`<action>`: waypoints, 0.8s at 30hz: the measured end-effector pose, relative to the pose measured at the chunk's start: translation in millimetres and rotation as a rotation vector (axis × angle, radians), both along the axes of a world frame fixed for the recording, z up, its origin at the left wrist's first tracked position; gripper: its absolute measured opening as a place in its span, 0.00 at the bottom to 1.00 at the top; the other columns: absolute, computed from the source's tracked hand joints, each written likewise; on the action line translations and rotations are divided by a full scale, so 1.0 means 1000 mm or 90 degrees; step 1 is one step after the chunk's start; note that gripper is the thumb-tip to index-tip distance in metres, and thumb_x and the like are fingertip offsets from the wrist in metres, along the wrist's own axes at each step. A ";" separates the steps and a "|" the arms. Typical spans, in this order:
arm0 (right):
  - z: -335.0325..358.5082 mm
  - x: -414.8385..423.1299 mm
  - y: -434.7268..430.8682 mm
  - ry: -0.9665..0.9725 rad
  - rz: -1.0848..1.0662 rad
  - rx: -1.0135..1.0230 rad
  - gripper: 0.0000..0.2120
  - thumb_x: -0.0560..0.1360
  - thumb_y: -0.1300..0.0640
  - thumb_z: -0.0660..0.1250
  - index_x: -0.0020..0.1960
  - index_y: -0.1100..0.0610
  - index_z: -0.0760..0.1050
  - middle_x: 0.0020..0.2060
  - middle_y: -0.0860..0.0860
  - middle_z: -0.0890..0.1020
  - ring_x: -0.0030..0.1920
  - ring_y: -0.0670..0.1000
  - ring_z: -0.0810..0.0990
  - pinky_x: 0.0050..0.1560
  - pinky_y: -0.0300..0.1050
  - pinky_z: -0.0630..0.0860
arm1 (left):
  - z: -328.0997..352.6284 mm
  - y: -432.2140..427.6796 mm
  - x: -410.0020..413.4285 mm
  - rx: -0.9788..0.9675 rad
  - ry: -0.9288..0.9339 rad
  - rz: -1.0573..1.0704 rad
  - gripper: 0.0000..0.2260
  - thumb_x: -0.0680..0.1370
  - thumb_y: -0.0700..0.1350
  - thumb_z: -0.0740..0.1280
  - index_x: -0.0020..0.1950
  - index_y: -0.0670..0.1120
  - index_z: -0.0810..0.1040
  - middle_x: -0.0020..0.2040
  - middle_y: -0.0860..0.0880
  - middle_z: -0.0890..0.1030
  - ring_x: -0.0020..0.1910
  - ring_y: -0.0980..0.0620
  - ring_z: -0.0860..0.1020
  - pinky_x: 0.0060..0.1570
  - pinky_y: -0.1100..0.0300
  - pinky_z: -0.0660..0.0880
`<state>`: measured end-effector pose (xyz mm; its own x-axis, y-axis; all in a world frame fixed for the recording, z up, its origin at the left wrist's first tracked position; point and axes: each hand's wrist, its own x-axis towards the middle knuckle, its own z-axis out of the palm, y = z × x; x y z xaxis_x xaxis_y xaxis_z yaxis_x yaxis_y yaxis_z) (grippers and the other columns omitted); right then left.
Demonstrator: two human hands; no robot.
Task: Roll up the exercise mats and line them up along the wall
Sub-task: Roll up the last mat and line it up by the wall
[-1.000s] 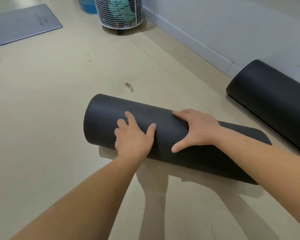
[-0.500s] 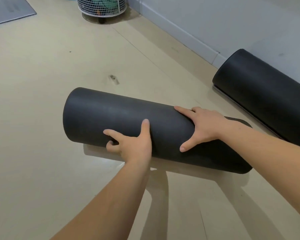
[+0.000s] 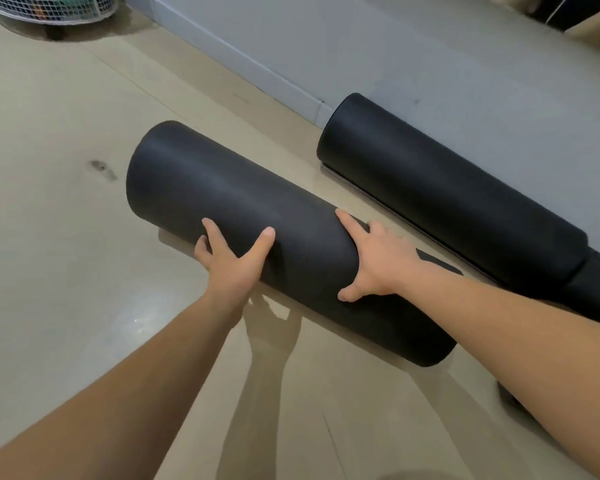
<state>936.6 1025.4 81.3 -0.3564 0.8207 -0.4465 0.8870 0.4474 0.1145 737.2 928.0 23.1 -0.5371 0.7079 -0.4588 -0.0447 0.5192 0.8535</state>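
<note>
The rolled black exercise mat (image 3: 243, 202) is seen in the middle of the view, lying slantwise above the beige floor (image 3: 59, 254), with its far end toward the upper left and its near end toward the lower right. It is held by both hands near its middle. The left hand (image 3: 232, 263) is set against the near side of the roll: the thumb is laid up over the curve, one finger is stretched along the mat, and the other fingers are tucked toward the underside. The right hand (image 3: 378, 268) is spread across the top, with the index finger stretched along the roll, the thumb pointed down the near side and the remaining fingers bent over the far side. Whether the roll is touching the floor or is raised off it cannot be told; a shadow is cast beneath it.

A second rolled mat (image 3: 447, 199), also black, is laid on the floor against the grey wall (image 3: 430, 57), roughly parallel to the held one and apart from it. A pale skirting board (image 3: 243, 64) is seen running along the foot of the wall. The lower part of a white wire basket (image 3: 49, 8) is seen at the top left, and a small dark mark (image 3: 101, 166) is seen on the floor left of the held mat.
</note>
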 end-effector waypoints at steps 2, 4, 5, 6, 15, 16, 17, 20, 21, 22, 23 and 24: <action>0.001 0.017 0.006 0.006 -0.016 0.000 0.69 0.61 0.27 0.79 0.81 0.35 0.31 0.73 0.56 0.68 0.70 0.61 0.73 0.66 0.60 0.78 | 0.003 0.007 0.025 -0.027 -0.012 -0.016 0.54 0.75 0.66 0.74 0.84 0.63 0.35 0.84 0.50 0.49 0.75 0.38 0.69 0.71 0.41 0.73; 0.000 0.028 0.009 0.009 -0.024 -0.002 0.69 0.60 0.27 0.80 0.81 0.34 0.31 0.72 0.55 0.68 0.69 0.60 0.73 0.66 0.59 0.78 | 0.006 0.009 0.056 -0.047 -0.031 -0.032 0.59 0.72 0.67 0.76 0.82 0.63 0.31 0.83 0.47 0.52 0.68 0.38 0.72 0.69 0.43 0.74; -0.001 0.033 0.010 0.013 -0.027 -0.004 0.69 0.60 0.27 0.80 0.81 0.34 0.31 0.71 0.55 0.68 0.69 0.59 0.73 0.65 0.58 0.78 | 0.007 0.010 0.070 -0.047 -0.031 -0.029 0.61 0.71 0.67 0.77 0.82 0.62 0.29 0.83 0.46 0.52 0.64 0.40 0.72 0.68 0.45 0.74; -0.002 0.038 0.010 0.020 -0.034 -0.009 0.69 0.60 0.27 0.80 0.81 0.33 0.32 0.72 0.54 0.67 0.70 0.59 0.72 0.65 0.57 0.78 | 0.007 0.012 0.080 -0.041 -0.027 -0.020 0.63 0.70 0.66 0.79 0.82 0.61 0.28 0.82 0.45 0.53 0.61 0.42 0.71 0.66 0.47 0.73; 0.002 0.113 0.009 0.036 -0.120 -0.022 0.77 0.54 0.24 0.81 0.81 0.37 0.28 0.82 0.53 0.56 0.80 0.60 0.62 0.73 0.61 0.73 | -0.008 0.060 0.130 0.013 -0.022 -0.107 0.63 0.69 0.64 0.81 0.84 0.61 0.34 0.84 0.50 0.56 0.79 0.41 0.65 0.72 0.43 0.71; 0.002 0.123 0.008 0.027 -0.124 -0.013 0.77 0.54 0.24 0.80 0.81 0.37 0.27 0.83 0.53 0.54 0.81 0.60 0.60 0.74 0.62 0.71 | -0.010 0.066 0.136 0.025 -0.030 -0.116 0.62 0.69 0.63 0.81 0.84 0.61 0.35 0.84 0.51 0.57 0.79 0.41 0.65 0.73 0.42 0.70; 0.001 0.130 0.008 0.010 -0.126 -0.004 0.77 0.54 0.24 0.80 0.80 0.37 0.26 0.84 0.53 0.52 0.82 0.61 0.58 0.75 0.64 0.69 | -0.013 0.070 0.141 0.034 -0.041 -0.121 0.62 0.69 0.63 0.81 0.84 0.61 0.36 0.84 0.52 0.58 0.80 0.42 0.65 0.74 0.42 0.70; -0.004 0.134 0.007 -0.032 -0.152 0.025 0.78 0.55 0.24 0.80 0.79 0.37 0.23 0.84 0.57 0.49 0.83 0.64 0.54 0.75 0.71 0.66 | -0.023 0.074 0.153 0.045 -0.065 -0.089 0.60 0.69 0.63 0.82 0.86 0.58 0.41 0.82 0.53 0.62 0.79 0.45 0.67 0.74 0.45 0.69; -0.007 0.131 0.005 -0.033 -0.170 0.030 0.77 0.55 0.25 0.81 0.78 0.37 0.23 0.83 0.59 0.50 0.82 0.65 0.55 0.74 0.72 0.67 | -0.025 0.073 0.156 0.051 -0.069 -0.071 0.59 0.69 0.63 0.82 0.86 0.57 0.44 0.82 0.53 0.63 0.79 0.45 0.67 0.74 0.46 0.69; -0.009 0.129 0.004 -0.032 -0.183 0.031 0.77 0.56 0.26 0.81 0.78 0.37 0.23 0.82 0.60 0.52 0.81 0.66 0.57 0.73 0.73 0.68 | -0.026 0.071 0.159 0.056 -0.077 -0.055 0.57 0.69 0.63 0.81 0.86 0.56 0.47 0.81 0.54 0.64 0.78 0.46 0.68 0.74 0.45 0.70; -0.011 0.127 0.003 -0.032 -0.186 0.032 0.76 0.57 0.27 0.81 0.78 0.37 0.24 0.81 0.60 0.54 0.80 0.66 0.59 0.72 0.73 0.69 | -0.028 0.069 0.162 0.055 -0.093 -0.042 0.55 0.69 0.63 0.81 0.86 0.55 0.51 0.80 0.54 0.66 0.78 0.46 0.69 0.74 0.45 0.70; -0.012 0.127 0.004 -0.030 -0.184 0.033 0.75 0.58 0.28 0.81 0.79 0.37 0.24 0.81 0.59 0.56 0.80 0.66 0.61 0.72 0.73 0.70 | -0.029 0.066 0.165 0.051 -0.108 -0.032 0.51 0.70 0.62 0.81 0.85 0.55 0.54 0.78 0.55 0.69 0.76 0.47 0.71 0.74 0.45 0.71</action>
